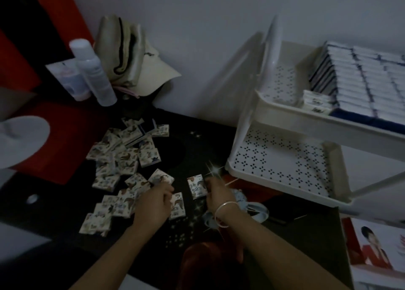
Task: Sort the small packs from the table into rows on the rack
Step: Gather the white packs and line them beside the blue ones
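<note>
Left hand [153,204] curls its fingers onto a tilted pack [162,176] beside the loose packs [118,169] heaped on the dark table [197,149] — just right of it, the right hand [215,191] pinches a second pack [197,186] by its edge. Farther right, the white rack [274,158] carries rows of packs [361,81] on its upper tier.

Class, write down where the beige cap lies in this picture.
In the head view the beige cap sits at the upper left, against the wall, just right of the tall white bottle and beyond the loose packs.
</note>
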The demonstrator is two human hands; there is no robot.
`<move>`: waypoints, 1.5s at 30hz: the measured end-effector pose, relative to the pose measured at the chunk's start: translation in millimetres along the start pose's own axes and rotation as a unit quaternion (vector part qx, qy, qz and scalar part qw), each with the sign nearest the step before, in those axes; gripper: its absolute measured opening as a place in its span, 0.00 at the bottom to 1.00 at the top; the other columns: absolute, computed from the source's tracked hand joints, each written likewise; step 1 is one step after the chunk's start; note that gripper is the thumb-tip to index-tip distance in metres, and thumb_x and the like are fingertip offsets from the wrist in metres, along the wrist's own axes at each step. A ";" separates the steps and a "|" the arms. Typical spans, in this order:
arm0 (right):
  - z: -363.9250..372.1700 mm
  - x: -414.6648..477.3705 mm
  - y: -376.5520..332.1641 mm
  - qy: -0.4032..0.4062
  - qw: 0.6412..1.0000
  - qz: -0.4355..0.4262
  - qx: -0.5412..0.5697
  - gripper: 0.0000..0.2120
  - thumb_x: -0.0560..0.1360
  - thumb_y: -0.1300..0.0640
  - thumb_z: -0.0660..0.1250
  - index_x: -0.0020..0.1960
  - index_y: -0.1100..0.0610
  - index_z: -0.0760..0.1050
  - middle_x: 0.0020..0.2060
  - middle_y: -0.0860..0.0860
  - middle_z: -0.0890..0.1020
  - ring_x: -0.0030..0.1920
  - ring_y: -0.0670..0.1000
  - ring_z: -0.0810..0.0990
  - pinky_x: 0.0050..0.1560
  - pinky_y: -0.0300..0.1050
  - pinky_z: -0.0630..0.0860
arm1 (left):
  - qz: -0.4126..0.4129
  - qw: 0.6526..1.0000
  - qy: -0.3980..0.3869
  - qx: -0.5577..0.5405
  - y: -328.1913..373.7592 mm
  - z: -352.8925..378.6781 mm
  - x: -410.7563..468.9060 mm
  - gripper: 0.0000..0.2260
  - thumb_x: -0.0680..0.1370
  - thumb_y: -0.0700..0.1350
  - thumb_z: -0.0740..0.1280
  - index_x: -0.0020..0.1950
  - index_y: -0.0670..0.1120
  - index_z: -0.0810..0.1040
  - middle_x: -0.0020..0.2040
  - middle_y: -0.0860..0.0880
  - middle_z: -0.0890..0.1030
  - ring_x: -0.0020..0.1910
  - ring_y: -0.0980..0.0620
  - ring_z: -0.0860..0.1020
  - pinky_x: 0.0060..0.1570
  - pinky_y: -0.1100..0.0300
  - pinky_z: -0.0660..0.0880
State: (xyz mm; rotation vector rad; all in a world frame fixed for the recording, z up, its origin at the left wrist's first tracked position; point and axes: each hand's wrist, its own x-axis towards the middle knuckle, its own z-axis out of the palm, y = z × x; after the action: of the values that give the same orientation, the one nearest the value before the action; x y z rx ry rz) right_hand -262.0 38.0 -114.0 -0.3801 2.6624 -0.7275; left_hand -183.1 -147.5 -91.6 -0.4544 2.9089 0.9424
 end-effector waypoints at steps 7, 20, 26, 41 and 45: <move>14.1 28.5 -17.8 -0.093 0.977 -0.035 -0.189 0.27 0.78 0.52 0.60 0.75 0.44 0.57 0.76 0.54 0.54 0.73 0.60 0.59 0.69 0.53 0.64 | -0.008 0.986 -0.089 0.144 -13.6 5.0 3.8 0.17 0.75 0.48 0.69 0.64 0.53 0.72 0.61 0.50 0.74 0.58 0.50 0.75 0.50 0.58 0.73; 25.2 0.6 -7.0 -0.036 0.990 0.023 -0.131 0.32 0.70 0.47 0.71 0.69 0.51 0.62 0.68 0.53 0.66 0.69 0.54 0.64 0.64 0.49 0.69 | 0.043 0.957 -0.206 0.198 -6.8 15.8 22.9 0.28 0.74 0.49 0.71 0.72 0.55 0.66 0.67 0.45 0.67 0.64 0.45 0.72 0.58 0.53 0.73; 15.1 -20.2 25.7 -0.069 0.992 0.099 -0.034 0.35 0.68 0.44 0.73 0.70 0.52 0.63 0.65 0.53 0.71 0.61 0.53 0.74 0.61 0.45 0.72 | 0.057 0.973 -0.172 0.143 3.2 21.6 21.4 0.15 0.71 0.45 0.71 0.55 0.48 0.71 0.57 0.47 0.73 0.58 0.48 0.73 0.48 0.57 0.73; -172.6 -97.3 -33.9 0.110 0.978 -0.064 0.165 0.20 0.62 0.48 0.78 0.41 0.50 0.68 0.34 0.50 0.80 0.32 0.48 0.78 0.33 0.44 0.75 | 0.093 0.944 -0.062 -0.311 149.1 -119.5 7.3 0.14 0.67 0.39 0.78 0.47 0.49 0.77 0.38 0.52 0.81 0.33 0.63 0.78 0.33 0.71 0.73; -243.4 -118.2 -58.9 0.183 0.960 -0.113 0.178 0.19 0.64 0.49 0.78 0.42 0.52 0.68 0.33 0.51 0.80 0.29 0.47 0.81 0.26 0.40 0.74 | 0.179 0.902 -0.080 -0.386 226.1 -153.5 2.8 0.17 0.68 0.39 0.77 0.53 0.51 0.79 0.42 0.51 0.85 0.39 0.57 0.83 0.36 0.65 0.77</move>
State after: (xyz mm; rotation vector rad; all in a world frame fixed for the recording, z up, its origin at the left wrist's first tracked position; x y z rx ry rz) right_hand -243.7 135.7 144.4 -0.4934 2.7621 -1.4469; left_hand -245.2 -63.0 160.8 0.1603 2.3921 2.0714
